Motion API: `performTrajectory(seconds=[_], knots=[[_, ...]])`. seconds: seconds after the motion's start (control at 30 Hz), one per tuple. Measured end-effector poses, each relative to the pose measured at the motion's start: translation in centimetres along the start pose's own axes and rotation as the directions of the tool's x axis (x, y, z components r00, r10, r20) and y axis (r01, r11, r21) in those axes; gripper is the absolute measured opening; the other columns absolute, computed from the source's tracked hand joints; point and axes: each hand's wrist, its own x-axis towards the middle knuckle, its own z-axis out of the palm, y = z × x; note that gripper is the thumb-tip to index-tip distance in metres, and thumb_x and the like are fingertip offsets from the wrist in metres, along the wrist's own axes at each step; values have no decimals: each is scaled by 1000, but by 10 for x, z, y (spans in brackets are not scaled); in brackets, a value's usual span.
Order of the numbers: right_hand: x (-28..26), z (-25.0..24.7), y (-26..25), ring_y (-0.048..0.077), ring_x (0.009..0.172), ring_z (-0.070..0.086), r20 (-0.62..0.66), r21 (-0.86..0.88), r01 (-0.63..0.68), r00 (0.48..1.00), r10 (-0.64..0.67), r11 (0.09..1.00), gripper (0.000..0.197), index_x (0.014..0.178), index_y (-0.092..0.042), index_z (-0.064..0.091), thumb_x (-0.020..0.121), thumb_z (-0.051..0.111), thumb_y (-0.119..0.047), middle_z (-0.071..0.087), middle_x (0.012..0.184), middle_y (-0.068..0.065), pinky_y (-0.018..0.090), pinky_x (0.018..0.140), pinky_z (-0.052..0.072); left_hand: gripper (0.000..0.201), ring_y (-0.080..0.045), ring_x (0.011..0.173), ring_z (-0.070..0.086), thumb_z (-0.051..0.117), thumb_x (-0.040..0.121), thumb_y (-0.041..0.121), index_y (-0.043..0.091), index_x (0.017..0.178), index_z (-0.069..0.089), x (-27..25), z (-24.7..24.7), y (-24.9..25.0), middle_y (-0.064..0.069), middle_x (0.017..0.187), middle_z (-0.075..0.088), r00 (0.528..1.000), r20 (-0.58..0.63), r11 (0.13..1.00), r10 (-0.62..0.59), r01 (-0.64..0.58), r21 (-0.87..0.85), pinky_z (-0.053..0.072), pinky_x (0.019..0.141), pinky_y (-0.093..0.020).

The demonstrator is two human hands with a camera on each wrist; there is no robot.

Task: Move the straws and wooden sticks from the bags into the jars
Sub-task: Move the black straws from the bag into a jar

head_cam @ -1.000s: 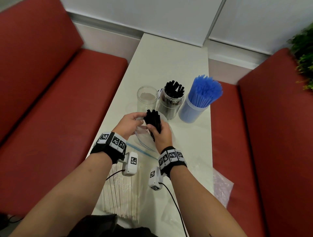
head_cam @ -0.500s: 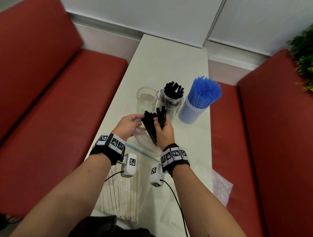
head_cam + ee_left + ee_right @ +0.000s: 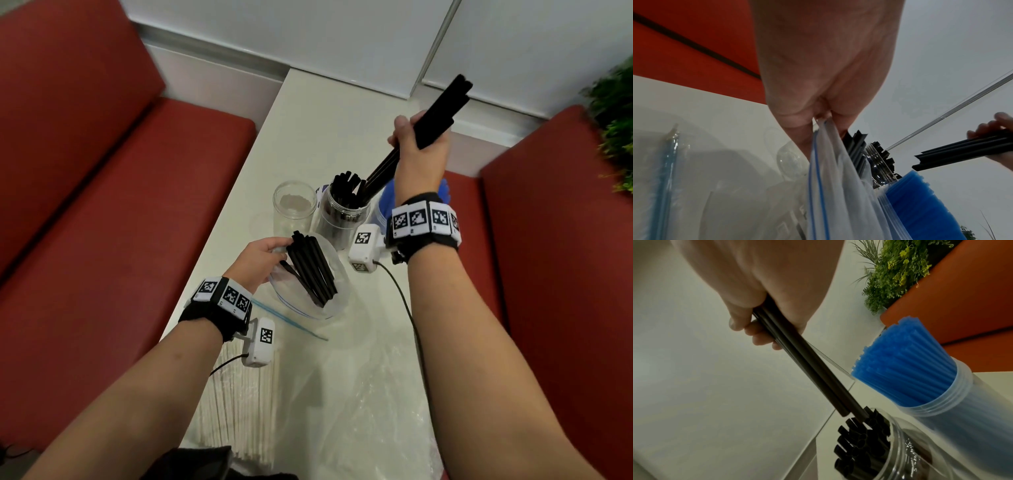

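My right hand is raised over the jars and grips a bundle of black straws tilted down to the left. Their lower ends reach the mouth of the middle jar, which holds more black straws. My left hand pinches the rim of a clear zip bag in which several black straws still stand. An empty clear jar stands left of the middle jar. A jar of blue straws stands on the right, mostly hidden by my right arm in the head view.
A bag of white wooden sticks lies near the table's front edge under my left forearm. Crumpled clear plastic lies beside it. Red benches flank the narrow white table, and a green plant stands at the far right.
My right hand has lifted a bundle of black straws out of the bag and swung it up and right over the middle jar. The left hand has stayed on the bag.
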Motion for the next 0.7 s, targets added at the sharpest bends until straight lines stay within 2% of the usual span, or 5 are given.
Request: performTrajectory(seconds=[0.13,0.27,0.37,0.6,0.7], knots=[[15,11,14,14,70,61,4,-42,6,1000,-5,999,18,93,-15,52,90,69,-10,57,82,3,37,82,53,36,-43,125,61,50,101,-5,19,116,72,7,-2,1,-20,130,69,1000,-6,1000,0,0,0,46,109,-62],[21,20,35,14,70,63,39,-81,-11,999,14,997,19,91,-18,53,88,71,-13,58,79,-3,39,84,54,37,-33,106,66,52,101,-5,25,104,74,14,-4,4,-20,128,70,1000,2,1000,8,-8,-4,47,108,-61],[20,22,55,14,72,64,51,-131,-48,997,55,990,19,89,-19,53,88,71,-13,60,75,-7,28,79,52,37,-34,101,60,52,100,-6,23,108,74,19,-6,4,-22,128,69,1000,15,1000,6,-6,5,38,109,-68],[10,16,96,13,81,65,111,-238,-243,955,275,940,15,96,-8,63,85,74,-7,66,86,4,27,81,54,38,-48,122,62,50,100,-9,21,112,71,27,-3,2,-22,129,69,1000,4,1000,-2,2,4,43,107,-69],[14,17,86,12,77,61,107,-195,-170,975,193,966,21,93,-17,60,82,73,-5,64,83,0,25,74,54,39,-49,124,60,50,100,-9,20,115,71,29,-3,1,-22,129,68,1000,12,1000,-7,7,0,42,107,-69]])
